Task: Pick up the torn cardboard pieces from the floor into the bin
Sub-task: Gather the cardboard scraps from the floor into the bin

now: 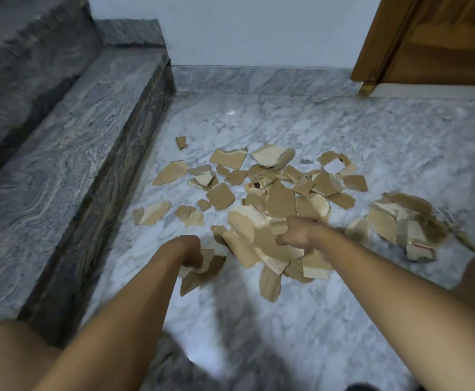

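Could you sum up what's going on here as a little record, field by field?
floor: grey-white marble
cardboard pieces: many, torn, scattered mid-floor
left hand: grips a few pieces
right hand: grips a larger bundle
bin: not in view
steps: stone, at left
door: wooden, far right

Cardboard pieces [405, 224] far rt: motion-blurred.

Several dozen cardboard pieces [280, 198]; left hand [191, 251], right hand [298, 232], making two; at least two steps [61, 153]; one door [442, 38].
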`<state>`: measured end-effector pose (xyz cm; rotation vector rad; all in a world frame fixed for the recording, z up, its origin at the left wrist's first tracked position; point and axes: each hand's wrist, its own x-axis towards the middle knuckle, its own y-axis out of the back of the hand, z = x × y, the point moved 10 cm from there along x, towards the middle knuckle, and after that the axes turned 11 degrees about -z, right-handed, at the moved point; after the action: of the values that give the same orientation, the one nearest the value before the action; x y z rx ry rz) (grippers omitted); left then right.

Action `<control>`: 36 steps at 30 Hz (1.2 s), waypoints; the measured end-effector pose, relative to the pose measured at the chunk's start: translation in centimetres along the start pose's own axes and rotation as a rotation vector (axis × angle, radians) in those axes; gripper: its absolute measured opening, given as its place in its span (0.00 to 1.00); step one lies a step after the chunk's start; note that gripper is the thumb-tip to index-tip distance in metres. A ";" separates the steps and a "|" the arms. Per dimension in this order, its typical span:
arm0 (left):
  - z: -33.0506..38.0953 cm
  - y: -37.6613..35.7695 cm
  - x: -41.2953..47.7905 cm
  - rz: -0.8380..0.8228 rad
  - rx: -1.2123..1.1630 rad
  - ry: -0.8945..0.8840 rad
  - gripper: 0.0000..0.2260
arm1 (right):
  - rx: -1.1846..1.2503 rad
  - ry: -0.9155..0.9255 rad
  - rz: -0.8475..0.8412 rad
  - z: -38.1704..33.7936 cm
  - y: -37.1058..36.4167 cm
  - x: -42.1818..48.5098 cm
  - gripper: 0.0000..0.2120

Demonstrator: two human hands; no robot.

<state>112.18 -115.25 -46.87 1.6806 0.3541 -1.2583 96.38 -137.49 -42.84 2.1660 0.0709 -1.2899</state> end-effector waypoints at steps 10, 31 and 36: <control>-3.2 -0.2 2.6 0.141 -0.394 -0.206 0.09 | -0.192 -0.047 0.197 -3.6 -2.6 8.5 0.26; 12.6 2.2 5.7 0.101 0.293 -0.395 0.19 | 0.236 0.166 -0.012 7.4 2.2 2.3 0.34; 13.4 0.1 7.3 0.141 0.424 -0.373 0.28 | 0.062 0.053 0.036 9.8 1.1 2.4 0.28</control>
<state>107.67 -128.47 -52.99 1.7277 -0.2698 -1.5785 90.32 -144.16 -47.57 2.2440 0.0137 -1.2294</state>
